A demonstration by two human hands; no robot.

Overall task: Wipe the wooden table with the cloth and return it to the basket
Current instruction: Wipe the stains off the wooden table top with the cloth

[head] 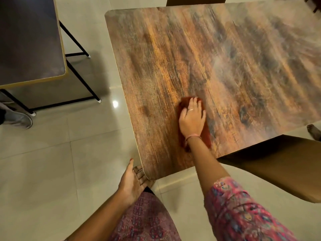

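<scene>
While the right hand [192, 117] presses flat on the red cloth [206, 134] near the wooden desk's [243, 66] near-left corner, wiping looks underway; the left hand [132, 180], open and empty, rests at that corner. No basket shows; return remains.

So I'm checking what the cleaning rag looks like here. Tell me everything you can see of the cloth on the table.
The cloth is a reddish-orange, soft-looking rag, bunched rather than spread flat. It lies on the wooden table near its front left corner. The right hand presses flat on top, fingers spread, covering most of it, so only its edges show around the hand and wrist. Its outline is blurred; no pattern or hem can be made out.
</scene>
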